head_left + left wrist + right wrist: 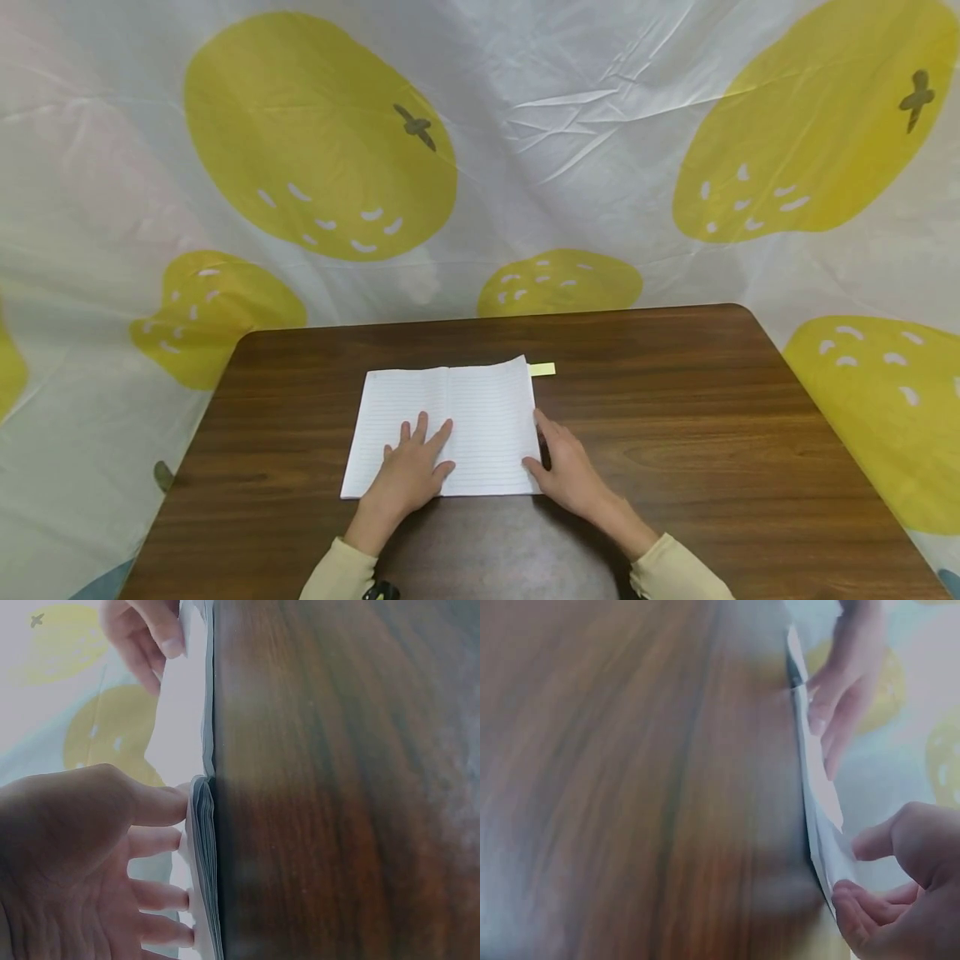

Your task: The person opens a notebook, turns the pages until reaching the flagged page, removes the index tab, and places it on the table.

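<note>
An open notebook point(487, 425) with lined pages lies on the table, its top right corner curling up. My left hand point(408, 471) rests on the left page near the centre fold, fingers spread. In the left wrist view that hand point(90, 855) lies over the thicker stack of pages point(204, 862). My right hand point(573, 471) is at the notebook's right edge. Seen from the right wrist, the right hand point(900, 892) pinches this edge, thumb over the page and fingers at its side. A yellow sticky tab point(543, 369) juts out past the upper right edge.
The brown wood-grain table point(712, 433) has rounded far corners. Behind it hangs a pale cloth point(555, 167) printed with large yellow fruit. A dark object point(381, 591), perhaps a wrist strap, shows by the left sleeve.
</note>
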Motion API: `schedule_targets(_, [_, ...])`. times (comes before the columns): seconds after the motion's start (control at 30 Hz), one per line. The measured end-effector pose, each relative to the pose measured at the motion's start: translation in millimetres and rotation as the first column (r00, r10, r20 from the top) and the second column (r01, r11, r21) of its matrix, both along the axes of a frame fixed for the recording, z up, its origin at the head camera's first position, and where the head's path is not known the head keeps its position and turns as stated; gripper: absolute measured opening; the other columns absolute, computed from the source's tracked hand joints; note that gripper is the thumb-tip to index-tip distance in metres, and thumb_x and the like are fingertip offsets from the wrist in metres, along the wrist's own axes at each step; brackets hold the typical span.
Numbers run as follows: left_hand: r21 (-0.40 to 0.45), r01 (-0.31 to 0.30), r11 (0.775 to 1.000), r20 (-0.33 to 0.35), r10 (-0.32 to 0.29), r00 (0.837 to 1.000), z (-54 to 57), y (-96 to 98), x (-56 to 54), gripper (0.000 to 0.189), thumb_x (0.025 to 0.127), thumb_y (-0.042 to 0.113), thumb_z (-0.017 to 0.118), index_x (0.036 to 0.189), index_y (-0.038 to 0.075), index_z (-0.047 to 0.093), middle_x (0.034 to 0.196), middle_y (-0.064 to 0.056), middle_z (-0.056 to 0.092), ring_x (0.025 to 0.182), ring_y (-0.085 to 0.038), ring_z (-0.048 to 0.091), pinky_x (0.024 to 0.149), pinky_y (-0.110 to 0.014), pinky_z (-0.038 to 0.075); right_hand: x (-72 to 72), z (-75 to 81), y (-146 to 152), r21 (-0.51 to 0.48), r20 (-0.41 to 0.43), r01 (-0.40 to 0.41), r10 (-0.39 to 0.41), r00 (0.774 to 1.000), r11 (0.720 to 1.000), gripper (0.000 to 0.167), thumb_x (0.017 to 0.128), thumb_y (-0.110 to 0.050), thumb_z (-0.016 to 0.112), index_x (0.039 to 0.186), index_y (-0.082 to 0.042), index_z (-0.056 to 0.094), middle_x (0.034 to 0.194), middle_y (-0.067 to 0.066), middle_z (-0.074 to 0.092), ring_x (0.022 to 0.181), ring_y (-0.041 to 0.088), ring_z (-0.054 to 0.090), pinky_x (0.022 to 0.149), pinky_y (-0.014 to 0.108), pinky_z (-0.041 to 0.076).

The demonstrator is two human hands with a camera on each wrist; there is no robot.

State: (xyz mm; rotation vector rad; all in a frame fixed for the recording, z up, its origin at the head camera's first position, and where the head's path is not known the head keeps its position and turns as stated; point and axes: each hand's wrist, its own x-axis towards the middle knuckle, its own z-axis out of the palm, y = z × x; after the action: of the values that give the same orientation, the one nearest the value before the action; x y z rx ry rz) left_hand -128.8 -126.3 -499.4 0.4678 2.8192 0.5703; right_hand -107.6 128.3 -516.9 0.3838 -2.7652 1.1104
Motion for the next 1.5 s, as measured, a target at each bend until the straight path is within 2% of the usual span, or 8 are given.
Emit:
schedule_targets(0.13, [0.003,-0.002,1.0,0.001,0.002,1.0,-0.6,0.5,-0.9,0.057,0.101,0.03,0.061,0.153,0.013,0.046,0.16,-0.032,0.031,0.144,-0.059,0.031,0.102,-0.078,0.034,-2.3,1.9,-0.8,-0.146,0.071,0.062,-0.052,0.996,0.987,0.058,0.081,0.008,0.076,0.135,0.013,0.055,0.095,0.015,0.07,0.081,0.019,0.066,0.07,0.027,0.056])
schedule_targets(0.43, [0.04,-0.034,0.999,0.025,0.033,0.999,0.2,1.7,-3.3,0.066,0.104,0.039,0.053,0.161,0.014,0.029,0.161,-0.03,0.03,0.144,-0.059,0.031,0.104,-0.078,0.032,-5.4,4.3,-6.7,-0.36,0.164,0.104,-0.047,0.985,0.927,0.055,0.085,0.008,0.072,0.137,0.0,0.058,0.093,0.014,0.074,0.076,0.008,0.067,0.073,0.021,0.056])
schedule_targets(0.73, [0.076,-0.094,0.993,0.056,0.089,0.994,-2.6,1.8,-7.3,0.076,0.104,0.055,0.043,0.163,0.012,0.022,0.162,-0.026,0.031,0.146,-0.055,0.03,0.108,-0.076,0.029,-6.2,7.7,-15.6,-0.508,0.231,0.123,-0.003,0.973,0.852,0.052,0.086,0.01,0.071,0.136,0.002,0.056,0.087,0.016,0.071,0.07,0.005,0.061,0.066,0.017,0.051])
schedule_targets(0.83, [0.091,-0.11,0.99,0.065,0.104,0.992,-3.0,1.7,-7.5,0.082,0.102,0.064,0.039,0.163,0.012,0.021,0.163,-0.025,0.03,0.147,-0.054,0.029,0.109,-0.075,0.028,-7.9,6.8,-20.0,-0.526,0.242,0.123,0.009,0.97,0.842,0.052,0.086,0.01,0.071,0.135,0.004,0.056,0.087,0.016,0.071,0.07,0.004,0.06,0.065,0.017,0.05])
schedule_targets(0.93, [0.112,-0.124,0.986,0.079,0.116,0.99,-2.2,1.5,-8.0,0.091,0.098,0.07,0.04,0.163,0.01,0.019,0.163,-0.025,0.03,0.148,-0.054,0.028,0.11,-0.075,0.028,-9.5,6.4,-26.3,-0.492,0.226,0.101,0.014,0.974,0.864,0.05,0.087,0.007,0.071,0.134,0.003,0.057,0.09,0.016,0.072,0.071,0.005,0.061,0.066,0.017,0.05])
schedule_targets(1.17, [0.135,-0.158,0.978,0.085,0.147,0.985,0.7,2.2,-9.6,0.112,0.088,0.079,0.05,0.164,0.008,0.008,0.159,-0.027,0.035,0.146,-0.053,0.032,0.109,-0.074,0.03,-16.9,7.9,-44.3,-0.303,0.128,0.026,0.014,0.992,0.953,0.048,0.087,0.002,0.073,0.133,-0.001,0.059,0.096,0.013,0.073,0.076,0.016,0.07,0.07,0.022,0.054])
schedule_targets(1.33, [0.132,-0.151,0.98,0.051,0.146,0.988,1.3,2.9,-9.4,0.126,0.079,0.078,0.065,0.163,0.005,0.006,0.151,-0.035,0.044,0.139,-0.053,0.043,0.104,-0.069,0.04,-21.2,10.3,-53.8,-0.251,0.07,-0.06,0.079,0.994,0.966,0.047,0.088,0.003,0.07,0.133,0.003,0.057,0.099,0.015,0.071,0.082,0.024,0.072,0.073,0.027,0.058])
schedule_targets(1.5, [0.133,-0.137,0.982,0.038,0.133,0.99,0.0,0.8,-9.2,0.123,0.08,0.056,0.08,0.163,0.004,0.004,0.146,-0.04,0.045,0.131,-0.055,0.051,0.103,-0.065,0.044,-24.6,10.7,-58.0,-0.203,0.026,-0.139,0.147,0.989,0.969,0.046,0.089,0.003,0.068,0.134,0.007,0.056,0.103,0.019,0.072,0.089,0.029,0.072,0.077,0.032,0.059])
